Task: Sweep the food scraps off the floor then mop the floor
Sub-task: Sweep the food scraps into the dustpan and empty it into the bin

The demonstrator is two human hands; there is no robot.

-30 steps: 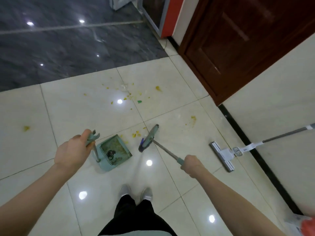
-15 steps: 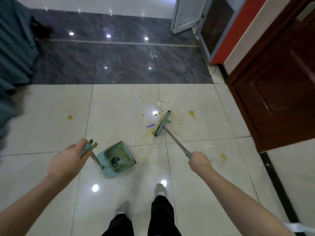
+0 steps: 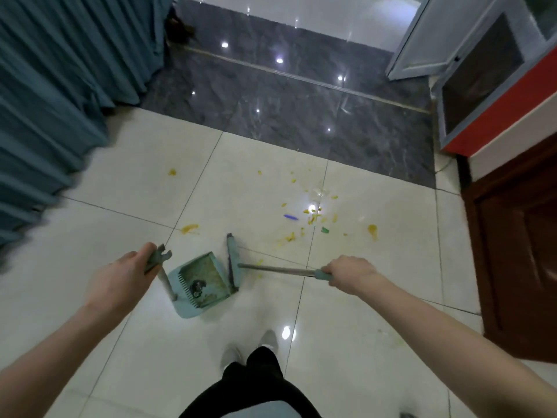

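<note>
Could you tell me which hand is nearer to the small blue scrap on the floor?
Right. The right hand sits below-right of the blue scrap; the left hand is far left, beyond the dustpan.

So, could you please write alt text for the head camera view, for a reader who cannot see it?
A person's right hand holds a small broom with its head at the mouth of a teal dustpan, whose upright handle the left hand grips. Yellow food scraps lie scattered on the cream floor tiles beyond; a teal curtain hangs at left.

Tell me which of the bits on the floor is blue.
The small blue sliver lying left of the yellow scrap cluster. The other bits are yellow or orange, apart from one green piece nearer the door.
</note>
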